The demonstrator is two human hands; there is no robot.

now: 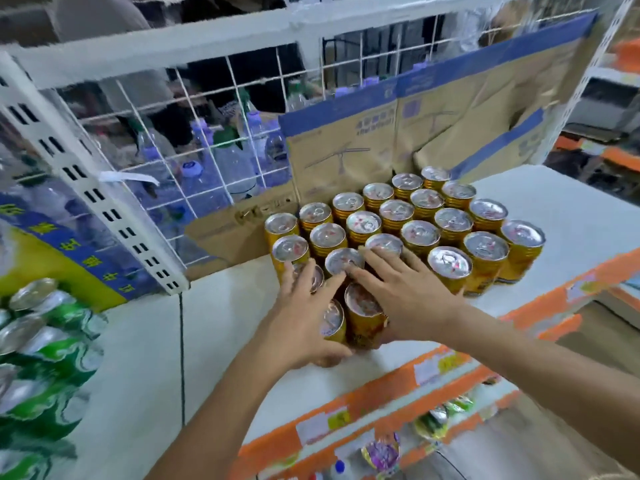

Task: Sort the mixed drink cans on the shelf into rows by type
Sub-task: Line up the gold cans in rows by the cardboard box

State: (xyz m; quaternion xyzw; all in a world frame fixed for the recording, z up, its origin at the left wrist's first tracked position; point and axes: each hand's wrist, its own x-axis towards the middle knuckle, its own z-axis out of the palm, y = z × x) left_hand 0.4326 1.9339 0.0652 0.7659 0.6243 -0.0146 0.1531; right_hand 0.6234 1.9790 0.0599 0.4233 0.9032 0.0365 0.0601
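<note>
Left hand (304, 323): clasps the near-left side of the front cans (363, 303); thumb curled round their near face, fingers reaching over the far side.
Right hand (405, 299): laid against the right of the same pair; four fingers straight and spread, tips on lids just beyond the grip; thumb hidden.
Front cans: two, side by side and touching, squeezed between both hands at the near-left corner of the block.
Gold cans (420, 233): twenty-three lids countable, the pair included; three rows of six beyond the grip, three more right of it in the pair's own row; one lid partly under the left fingers.
Shelf (571, 220): white, under all the cans.
Green cans (52, 323): one wrapped pack well left of the grip; count unreadable.
Cardboard (346, 147): one sheet, upright beyond the block.
</note>
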